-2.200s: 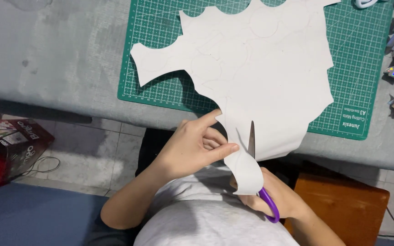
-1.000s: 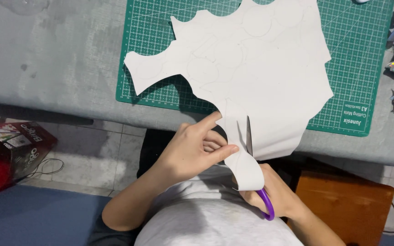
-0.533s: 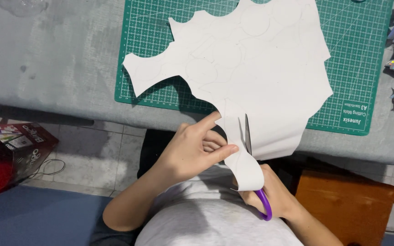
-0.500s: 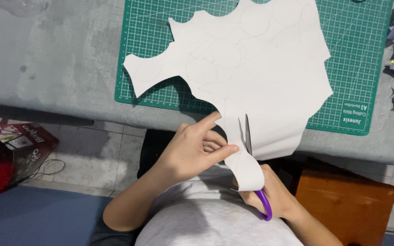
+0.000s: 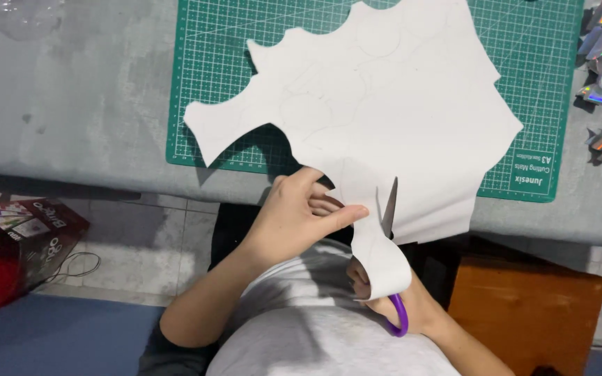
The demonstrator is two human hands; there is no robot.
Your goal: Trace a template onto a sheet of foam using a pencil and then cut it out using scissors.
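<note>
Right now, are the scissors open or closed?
Cannot tell. One blade of the scissors sticks up through the white paper sheet; the other is hidden beneath. The right hand holds the purple handle.

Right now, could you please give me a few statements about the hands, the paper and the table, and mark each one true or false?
1. The right hand holds scissors with a purple handle. True.
2. The left hand rests flat on the grey table, away from the paper. False: it pinches the edge of the white paper sheet beside the blades.
3. The paper lies partly over a green cutting mat. True.
4. The scissor blades point toward the person's body. False: they point away, up into the paper.
5. A wooden stool stands below the table edge, on the right. True.
</note>
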